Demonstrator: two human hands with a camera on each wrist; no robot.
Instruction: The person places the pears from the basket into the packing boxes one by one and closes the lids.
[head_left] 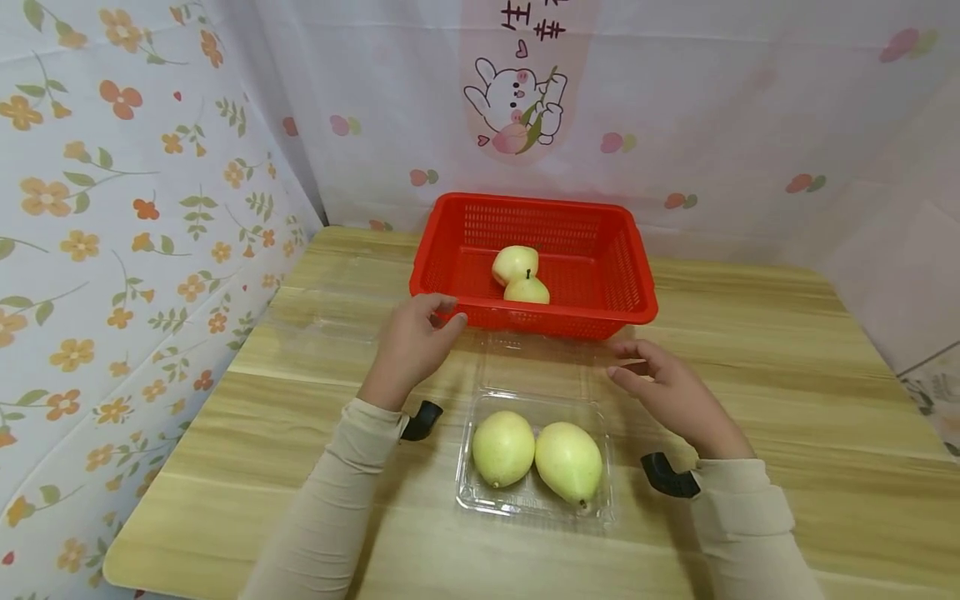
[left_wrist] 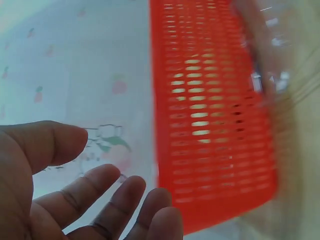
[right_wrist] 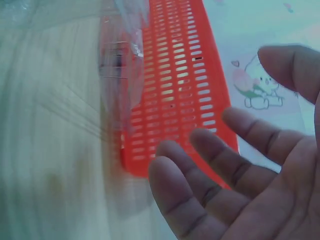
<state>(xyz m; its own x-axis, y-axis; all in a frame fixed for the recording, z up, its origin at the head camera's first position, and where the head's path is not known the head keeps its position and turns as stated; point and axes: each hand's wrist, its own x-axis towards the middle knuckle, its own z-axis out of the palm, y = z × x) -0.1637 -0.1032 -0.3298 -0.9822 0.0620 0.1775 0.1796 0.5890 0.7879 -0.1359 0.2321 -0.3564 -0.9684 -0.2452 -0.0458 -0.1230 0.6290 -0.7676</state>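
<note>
A clear plastic clamshell box lies on the table with its lid folded back toward a red basket. Two pale yellow pears, a left one and a right one, sit side by side in the box. Two more pears are inside the basket. My left hand, fingers relaxed and holding nothing, hovers by the basket's front left corner. On the other side, my right hand is also bare, its fingers loosely bent near the basket's front right corner and beside the lid.
Faint clear plastic pieces lie at the table's back left. A patterned cloth hangs behind the table, and a floral one hangs on the left. Black curved pieces are attached at both wrists.
</note>
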